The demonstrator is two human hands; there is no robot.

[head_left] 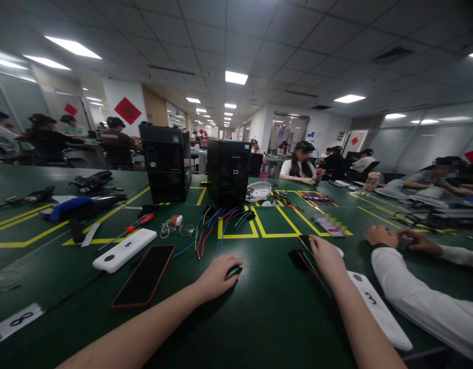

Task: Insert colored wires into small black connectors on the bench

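Note:
My left hand (217,277) lies knuckles-up on the green table (267,318), its fingers curled over a small black object (233,271). My right hand (326,255) rests further right, fingers bent over the black end of a thin bundle of red and green wires (311,269), beside a dark phone (305,242). A fan of red, blue, black and yellow wires (217,223) lies ahead of both hands.
A black phone in an orange case (146,277) and a white power bank (124,249) lie left. Another white power bank (378,307) lies right, next to a co-worker's white-sleeved arm (420,297). Two black computer cases (167,161) stand behind. A red screwdriver (142,222) lies nearby.

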